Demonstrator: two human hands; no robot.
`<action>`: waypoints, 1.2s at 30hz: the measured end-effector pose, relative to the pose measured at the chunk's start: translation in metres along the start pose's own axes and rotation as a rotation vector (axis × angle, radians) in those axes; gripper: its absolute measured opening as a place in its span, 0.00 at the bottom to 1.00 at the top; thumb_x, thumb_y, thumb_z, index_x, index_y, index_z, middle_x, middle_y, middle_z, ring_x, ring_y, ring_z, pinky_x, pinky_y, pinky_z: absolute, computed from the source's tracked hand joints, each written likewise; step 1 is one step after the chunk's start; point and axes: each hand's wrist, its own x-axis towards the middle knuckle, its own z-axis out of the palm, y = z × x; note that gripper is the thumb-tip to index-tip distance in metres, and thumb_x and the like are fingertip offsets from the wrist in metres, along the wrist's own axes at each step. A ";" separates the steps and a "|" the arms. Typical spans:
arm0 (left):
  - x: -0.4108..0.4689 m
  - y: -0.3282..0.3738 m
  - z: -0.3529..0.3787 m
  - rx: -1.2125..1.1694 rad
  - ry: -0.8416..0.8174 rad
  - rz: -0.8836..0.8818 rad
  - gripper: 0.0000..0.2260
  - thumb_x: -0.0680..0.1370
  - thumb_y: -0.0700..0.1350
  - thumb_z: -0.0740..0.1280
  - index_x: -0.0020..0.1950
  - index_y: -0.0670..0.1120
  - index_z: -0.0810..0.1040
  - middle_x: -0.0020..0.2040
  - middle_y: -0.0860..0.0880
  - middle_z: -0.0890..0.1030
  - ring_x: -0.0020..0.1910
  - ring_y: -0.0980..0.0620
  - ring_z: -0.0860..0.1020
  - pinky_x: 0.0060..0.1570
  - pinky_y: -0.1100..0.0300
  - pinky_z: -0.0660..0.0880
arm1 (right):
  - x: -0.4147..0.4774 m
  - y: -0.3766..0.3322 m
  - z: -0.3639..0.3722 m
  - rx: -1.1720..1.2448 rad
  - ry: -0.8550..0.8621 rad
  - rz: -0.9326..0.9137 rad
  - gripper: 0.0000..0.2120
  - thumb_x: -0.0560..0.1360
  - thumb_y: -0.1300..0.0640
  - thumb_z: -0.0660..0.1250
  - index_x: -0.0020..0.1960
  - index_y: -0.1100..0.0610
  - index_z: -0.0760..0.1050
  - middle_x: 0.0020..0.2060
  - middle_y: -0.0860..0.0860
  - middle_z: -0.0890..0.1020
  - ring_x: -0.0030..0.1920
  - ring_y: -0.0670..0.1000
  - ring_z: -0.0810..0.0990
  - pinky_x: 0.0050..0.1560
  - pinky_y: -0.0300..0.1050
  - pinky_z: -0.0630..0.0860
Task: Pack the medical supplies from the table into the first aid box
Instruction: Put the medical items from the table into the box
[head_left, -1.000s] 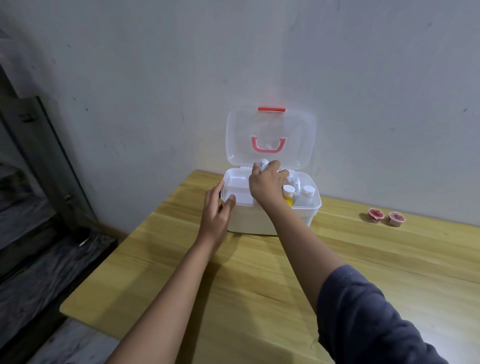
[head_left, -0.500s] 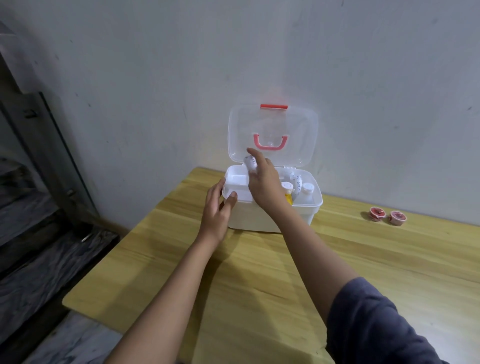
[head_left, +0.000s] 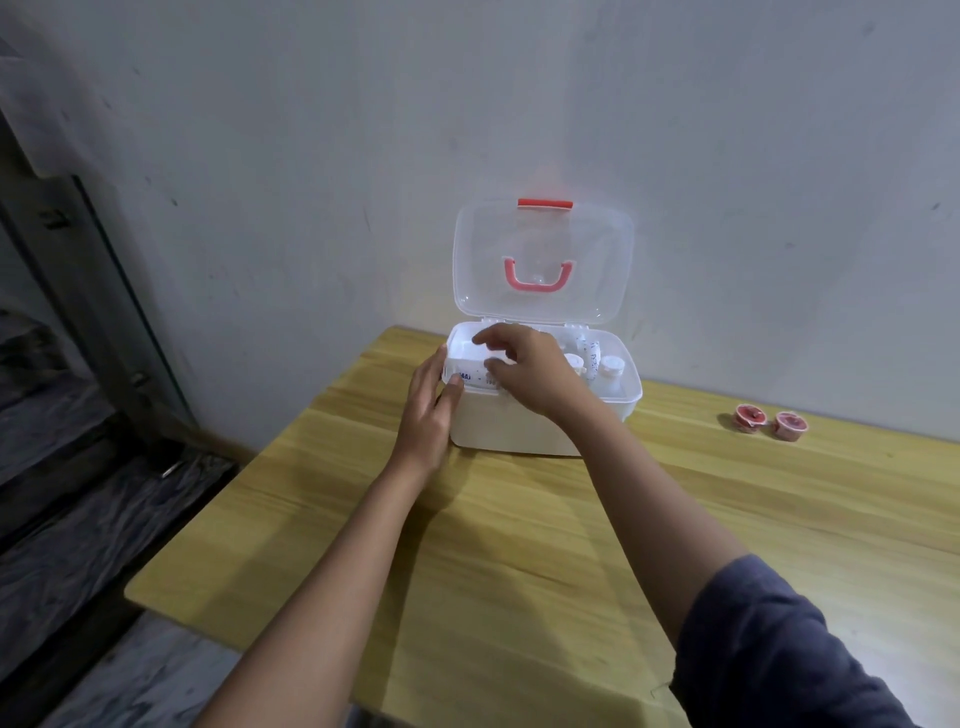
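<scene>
Left hand (head_left: 428, 410) presses flat on the first aid box (head_left: 519, 428) rim at nine o'clock; right hand (head_left: 530, 369) hovers spread-fingered over it, table (head_left: 519, 545) bare near the front edge.

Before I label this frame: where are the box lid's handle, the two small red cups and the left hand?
lid handle (head_left: 540, 275): head view, middle of the pink loop.
two small red cups (head_left: 750, 417): head view, left cup's top.
left hand (head_left: 428, 415): head view, back of the hand.

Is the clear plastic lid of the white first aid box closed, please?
No, the clear plastic lid stands upright, open above the white first aid box.
</scene>
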 end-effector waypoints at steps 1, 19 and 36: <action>0.001 0.000 0.001 0.003 0.009 0.011 0.16 0.82 0.44 0.59 0.69 0.54 0.65 0.61 0.60 0.68 0.64 0.59 0.68 0.61 0.70 0.65 | -0.001 -0.004 -0.002 0.046 0.056 -0.028 0.15 0.74 0.66 0.62 0.59 0.59 0.76 0.55 0.53 0.80 0.53 0.49 0.77 0.57 0.42 0.73; 0.010 -0.012 0.030 -0.039 0.171 -0.023 0.26 0.78 0.51 0.66 0.75 0.51 0.63 0.73 0.50 0.69 0.72 0.53 0.68 0.73 0.52 0.65 | -0.117 0.221 -0.124 -0.369 0.600 0.705 0.28 0.74 0.45 0.63 0.70 0.55 0.63 0.75 0.59 0.58 0.76 0.60 0.50 0.74 0.58 0.51; 0.009 -0.013 0.027 -0.015 0.120 0.001 0.26 0.79 0.50 0.66 0.75 0.51 0.62 0.71 0.52 0.71 0.69 0.55 0.71 0.69 0.57 0.67 | -0.055 0.195 -0.076 -0.641 0.144 0.412 0.18 0.76 0.42 0.59 0.56 0.54 0.73 0.57 0.56 0.74 0.59 0.62 0.68 0.58 0.55 0.67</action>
